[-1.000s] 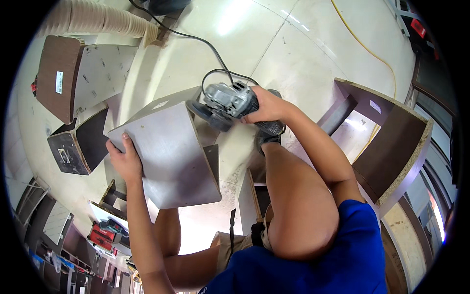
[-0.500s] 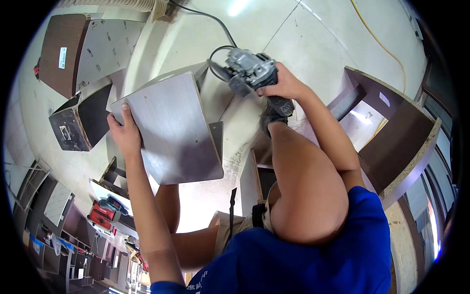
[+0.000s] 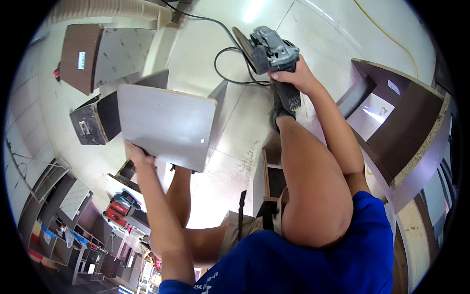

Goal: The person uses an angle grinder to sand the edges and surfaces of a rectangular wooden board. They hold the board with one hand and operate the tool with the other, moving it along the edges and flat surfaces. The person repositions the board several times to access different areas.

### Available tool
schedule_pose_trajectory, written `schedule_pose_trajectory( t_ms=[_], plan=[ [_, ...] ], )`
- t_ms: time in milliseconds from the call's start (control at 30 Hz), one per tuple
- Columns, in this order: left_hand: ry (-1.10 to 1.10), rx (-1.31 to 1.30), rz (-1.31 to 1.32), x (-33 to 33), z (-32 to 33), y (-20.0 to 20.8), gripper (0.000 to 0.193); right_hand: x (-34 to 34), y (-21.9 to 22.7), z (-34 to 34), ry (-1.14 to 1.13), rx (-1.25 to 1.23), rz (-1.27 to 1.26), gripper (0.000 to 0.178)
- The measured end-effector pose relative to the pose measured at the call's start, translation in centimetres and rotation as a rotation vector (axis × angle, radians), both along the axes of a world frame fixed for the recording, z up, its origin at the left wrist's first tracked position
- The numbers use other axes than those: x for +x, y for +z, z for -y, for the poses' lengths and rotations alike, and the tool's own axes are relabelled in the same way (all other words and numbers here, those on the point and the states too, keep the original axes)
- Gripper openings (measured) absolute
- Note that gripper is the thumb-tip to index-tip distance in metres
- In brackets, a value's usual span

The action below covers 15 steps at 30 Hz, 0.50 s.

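My right hand is wrapped round the body of an angle grinder, its round disc facing left and its black cord trailing away beyond it. Below the tool are my dark shoe and bent right leg. A grey-faced board box is tilted in front of me, its flat panel toward me and other panels showing behind it. Two small marks show on that face. My left hand grips the box at its lower left edge, the fingers partly hidden. The disc is apart from the box.
At the left stand a brown and grey cabinet piece and a dark open box. A curved brown cabinet is on the right. A ribbed hose runs along the top left. A red case sits lower left.
The box has turned and tilted, and my left hand has shifted from its left side to its lower left edge. The grinder has moved up and right, its disc now showing.
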State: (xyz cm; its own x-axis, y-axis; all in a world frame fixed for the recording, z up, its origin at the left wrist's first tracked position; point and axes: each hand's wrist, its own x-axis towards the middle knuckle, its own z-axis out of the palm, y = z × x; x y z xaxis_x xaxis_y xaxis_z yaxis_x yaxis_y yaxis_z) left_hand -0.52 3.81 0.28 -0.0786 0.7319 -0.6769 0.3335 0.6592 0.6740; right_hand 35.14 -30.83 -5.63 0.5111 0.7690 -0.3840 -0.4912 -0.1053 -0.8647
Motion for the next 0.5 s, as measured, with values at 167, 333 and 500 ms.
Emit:
schedule_pose_trajectory(
  t_ms=[167, 333, 500],
  plan=[
    [0.452, -0.075, 0.476, 0.5, 10.4, 1.1, 0.072, -0.9, -0.6, 1.8, -0.010, 0.003, -0.003, 0.031],
    [-0.314, -0.588, 0.098, -1.8, 24.6, 4.0, 0.038, -1.1, -1.0, 1.8, -0.035, -0.045, -0.019, 0.034],
    [-1.400, 0.819, -0.052, 6.5, 18.4, 7.6, 0.066, -0.3, -0.5, 2.3, -0.069, -0.030, -0.075, 0.028]
  ],
)
